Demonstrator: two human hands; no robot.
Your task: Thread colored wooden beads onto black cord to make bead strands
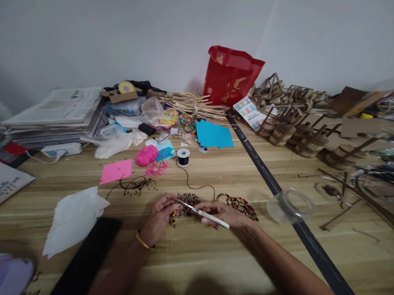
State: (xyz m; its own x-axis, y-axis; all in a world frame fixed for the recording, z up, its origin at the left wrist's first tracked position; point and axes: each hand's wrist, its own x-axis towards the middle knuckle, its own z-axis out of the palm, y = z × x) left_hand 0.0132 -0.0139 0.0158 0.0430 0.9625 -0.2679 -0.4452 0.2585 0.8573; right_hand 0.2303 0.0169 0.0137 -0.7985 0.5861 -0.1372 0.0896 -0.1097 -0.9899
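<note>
My right hand [217, 212] grips a slim tool [215, 219] with a white handle and a narrow metal end; whether it is a knife or small scissors I cannot tell. Its metal end reaches the fingertips of my left hand [160, 214], which are pinched on a strand of multicoloured beads [174, 218]. Part of the strand dangles below those fingers. Behind both hands lies a pile of small coloured beads [189, 199], and a beaded coil [242, 205] rests right of my right hand. Black cord [197, 186] runs back from the hands to a white spool [183, 157].
Black cord scraps [136, 185], a pink sheet [116, 171] and pink yarn [146, 155] lie left. A clear plastic ring [290, 207] sits right, before several small woven baskets [310, 142]. A black slab [86, 259] lies front left. At the back stands a red bag [232, 76].
</note>
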